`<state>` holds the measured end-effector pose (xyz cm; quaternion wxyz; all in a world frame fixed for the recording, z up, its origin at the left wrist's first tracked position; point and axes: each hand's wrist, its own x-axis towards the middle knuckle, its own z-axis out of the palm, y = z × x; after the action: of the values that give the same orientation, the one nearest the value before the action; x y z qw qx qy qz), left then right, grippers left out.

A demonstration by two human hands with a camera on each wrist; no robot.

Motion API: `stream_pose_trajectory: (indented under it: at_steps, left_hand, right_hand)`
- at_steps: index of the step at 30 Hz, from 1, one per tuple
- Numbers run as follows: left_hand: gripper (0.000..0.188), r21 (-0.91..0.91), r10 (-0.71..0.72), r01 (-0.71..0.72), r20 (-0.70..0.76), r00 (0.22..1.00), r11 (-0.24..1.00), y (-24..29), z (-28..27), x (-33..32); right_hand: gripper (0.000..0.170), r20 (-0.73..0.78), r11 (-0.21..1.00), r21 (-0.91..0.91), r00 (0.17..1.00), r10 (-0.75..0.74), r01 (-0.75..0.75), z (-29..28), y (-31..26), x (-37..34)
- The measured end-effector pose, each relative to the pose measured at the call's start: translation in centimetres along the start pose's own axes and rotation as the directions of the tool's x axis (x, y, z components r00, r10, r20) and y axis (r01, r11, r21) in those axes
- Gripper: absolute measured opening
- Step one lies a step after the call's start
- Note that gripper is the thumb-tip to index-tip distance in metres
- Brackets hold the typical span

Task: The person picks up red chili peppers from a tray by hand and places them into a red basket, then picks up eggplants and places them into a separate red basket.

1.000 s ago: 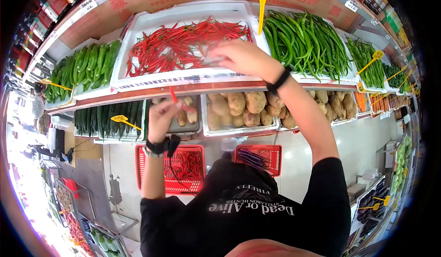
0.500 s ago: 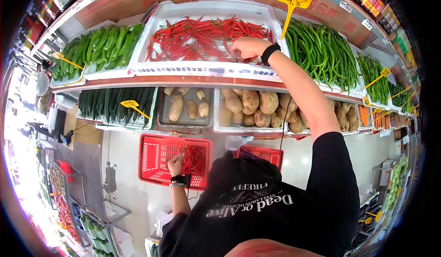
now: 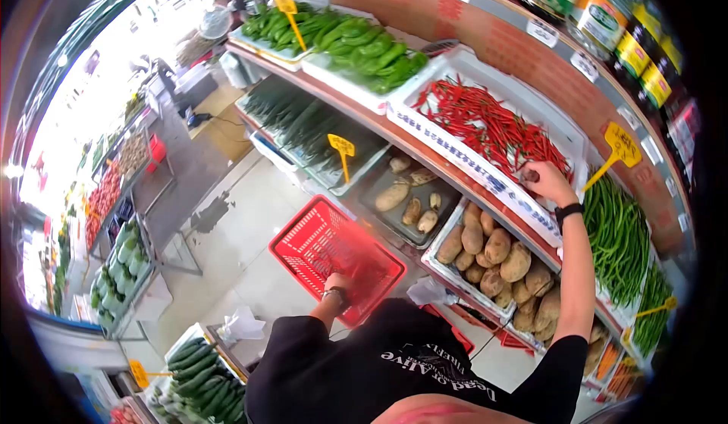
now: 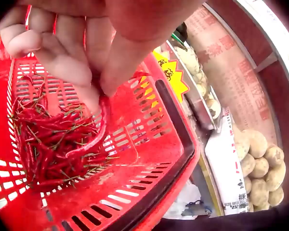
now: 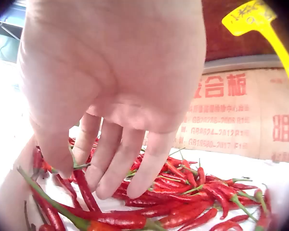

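My left hand (image 3: 338,283) is low inside the red plastic basket (image 3: 302,231), pinching a red chili pepper (image 4: 104,126) between thumb and finger. The chili hangs over a pile of red chilies (image 4: 48,144) in the basket, as the left wrist view shows. My right hand (image 5: 115,82) reaches into the white foam box (image 3: 580,132) of red chilies (image 3: 485,117) on the upper shelf. Its fingers point down, rather straight, among the chilies. A green-stemmed chili (image 5: 86,190) lies right by the thumb tip; whether it is pinched I cannot tell.
Green chilies (image 3: 618,242) lie right of the box, behind a yellow price tag (image 3: 622,145); green peppers (image 3: 371,53) lie to its left. The lower shelf holds potatoes (image 3: 497,257), a tray of root vegetables (image 3: 394,195) and cucumbers (image 3: 292,121). Sauce bottles (image 3: 599,7) stand above.
My left hand came down from the shelf edge, chili in its fingers, into the basket. The right hand stays at the chili box, moving to its near edge. The head view has turned left.
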<state>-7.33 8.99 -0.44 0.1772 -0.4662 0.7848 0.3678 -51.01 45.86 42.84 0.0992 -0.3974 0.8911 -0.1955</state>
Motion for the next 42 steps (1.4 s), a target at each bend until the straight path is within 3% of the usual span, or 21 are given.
stream_pose_trajectory:
  at_steps: [3,6,9,11,13,15,17,19,21,24,27,28,31,32,35,37,38,39,41,42]
  left_hand:
    - [0.034,0.026,-0.097,0.097,-0.003,0.995,0.995,0.7,-0.3,0.0]
    - [0.035,0.185,0.020,-0.010,-0.055,0.998,0.983,2.6,-1.2,-1.1]
    - [0.033,0.171,0.181,-0.179,0.008,0.984,0.969,7.0,-3.7,-3.6]
    - [0.041,0.231,0.497,-0.489,0.029,0.868,0.841,5.8,-1.2,0.0]
    - [0.035,0.194,0.634,-0.624,0.010,0.773,0.757,8.8,-1.9,-0.9]
    - [0.030,-0.080,0.636,-0.645,-0.112,0.764,0.760,14.2,-6.3,-6.9]
    - [0.028,-0.118,0.641,-0.636,0.001,0.768,0.762,18.8,-10.0,-11.6]
    - [0.028,-0.216,0.803,-0.815,-0.162,0.573,0.538,21.0,-10.3,-13.7]
    - [0.037,-0.138,0.847,-0.875,-0.218,0.485,0.465,23.9,-13.0,-18.3]
    - [0.048,0.171,0.855,-0.950,-0.498,0.145,0.260,26.9,-15.2,-23.2]
    - [0.058,0.355,0.908,-0.904,-0.412,0.079,0.240,28.1,-15.5,-25.2]
    - [0.053,0.375,0.909,-0.893,-0.408,0.083,0.250,28.3,-15.2,-25.1]
    - [0.036,0.287,0.958,-0.921,-0.185,0.218,0.265,26.3,-12.0,-22.4]
    - [0.027,0.182,0.953,-0.941,-0.155,0.261,0.287,25.7,-11.1,-21.8]
    - [0.024,-0.080,0.839,-0.837,0.108,0.533,0.542,24.0,-9.5,-21.9]
    - [0.022,-0.243,0.855,-0.820,0.132,0.502,0.519,22.4,-7.0,-20.4]
    - [0.022,-0.327,0.864,-0.801,0.147,0.481,0.502,21.9,-5.6,-19.8]
    - [0.024,-0.463,0.853,-0.731,0.123,0.508,0.502,22.1,-5.2,-20.2]
    - [0.027,-0.702,0.818,-0.534,0.123,0.561,0.472,22.6,-4.2,-21.2]
    - [0.031,-0.873,0.794,-0.234,0.239,0.559,0.428,21.2,-0.8,-18.6]
  right_hand:
    - [0.013,-0.063,0.999,-0.035,0.998,0.019,-0.021,-0.4,-0.5,-0.4]
    - [0.013,-0.141,0.993,-0.103,0.989,0.034,-0.049,-1.3,-1.9,-1.3]
    - [0.014,-0.227,0.994,-0.105,0.974,-0.018,-0.006,-1.7,-1.5,-1.5]
    - [0.011,-0.303,0.990,-0.142,0.952,-0.033,-0.010,-2.0,-1.8,-2.0]
    - [0.010,-0.339,0.972,-0.212,0.941,0.020,-0.097,-2.5,-2.6,-2.5]
    - [0.010,-0.452,0.969,-0.236,0.891,-0.049,-0.066,-2.5,-3.5,-3.0]
    - [0.009,-0.548,0.981,-0.181,0.835,-0.045,-0.066,-2.3,-5.6,-3.7]
    - [0.008,-0.555,0.975,-0.210,0.830,-0.055,-0.076,-2.2,-9.1,-4.9]
    - [0.009,-0.522,0.983,-0.182,0.846,-0.109,0.014,-0.7,-12.2,-6.0]
    - [0.010,-0.377,0.960,-0.216,0.892,-0.249,0.177,4.0,-15.7,-7.3]
    - [0.012,-0.230,0.940,-0.168,0.916,-0.329,0.296,9.0,-18.4,-8.6]
    - [0.012,-0.225,0.965,-0.059,0.938,-0.263,0.257,10.4,-18.9,-9.2]
    - [0.012,-0.203,0.968,0.203,0.973,-0.108,0.150,14.3,-18.8,-10.8]
    - [0.012,-0.218,0.959,0.254,0.973,-0.073,0.128,15.6,-18.3,-11.2]
    - [0.011,-0.247,0.901,0.427,0.968,0.033,0.078,18.9,-17.3,-12.6]
    - [0.010,-0.244,0.851,0.525,0.960,0.136,0.012,20.3,-17.9,-13.5]
    - [0.010,-0.229,0.737,0.676,0.942,0.246,-0.028,22.3,-17.3,-13.8]
    - [0.010,-0.236,0.655,0.755,0.920,0.312,-0.029,22.9,-17.7,-14.1]
    - [0.011,-0.381,0.737,0.675,0.866,0.324,0.021,24.5,-17.5,-14.3]
    - [0.012,-0.411,0.758,0.652,0.854,0.319,0.031,25.0,-17.2,-14.6]
